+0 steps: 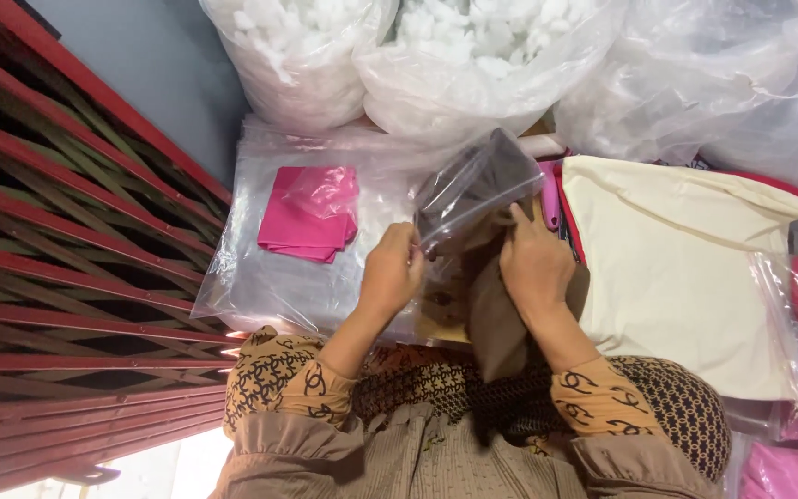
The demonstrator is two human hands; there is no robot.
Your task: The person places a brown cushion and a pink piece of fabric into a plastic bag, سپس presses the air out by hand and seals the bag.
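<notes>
right hand's fingers [521, 225] behind brown cloth [496, 314]; pink bag [787, 471] and stuffing sacks [473, 55] cut by edges

Between left hand [392, 273] and right hand [534, 263], held above the lap: a clear pouch [476, 185] with a folded cloth [496, 314] partly inside it. Left of both hands, on a plastic sheet [260, 277]: a bagged folded fabric [309, 214]. Right of the hands: a flat cloth bag [685, 268]. Behind everything, along the far edge: sacks of stuffing [436, 55]. At far left: a folding gate [57, 259].
</notes>
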